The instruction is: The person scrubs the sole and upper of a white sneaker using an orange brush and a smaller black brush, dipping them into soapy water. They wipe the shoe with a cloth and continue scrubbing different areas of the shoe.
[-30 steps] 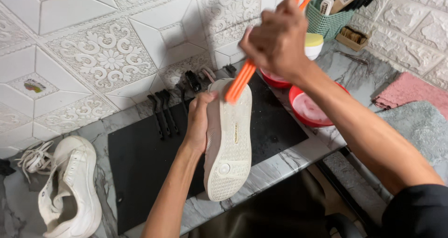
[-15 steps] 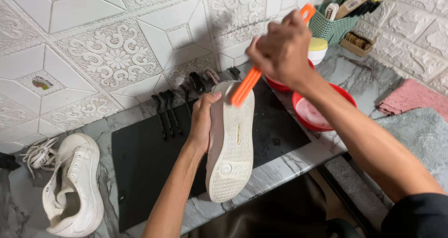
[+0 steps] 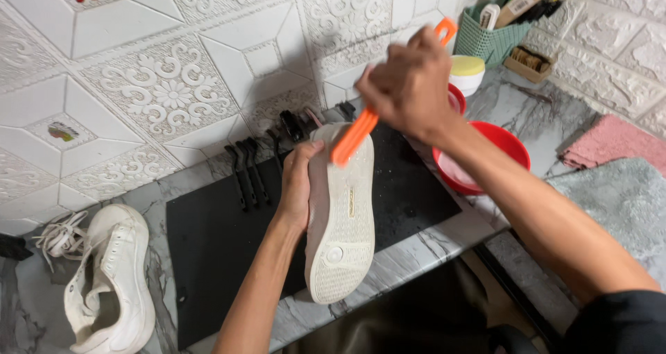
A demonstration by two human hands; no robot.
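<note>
My left hand grips a white sneaker by its side, sole turned up toward me, over a black mat. My right hand is closed around an orange-handled brush whose lower end rests on the sole near the toe. The brush head is hidden against the sole. A second white sneaker lies on the marble counter at the left with its loose laces beside it.
A red bowl and a smaller red dish with a yellow-lidded white jar stand right of the mat. A green basket of tools sits at the back. Pink cloth and grey towel lie right. Black brushes lean on the tiled wall.
The view has shifted slightly. My right hand and the orange brush have moved a little down along the sole; the sneaker stays held in my left hand.
</note>
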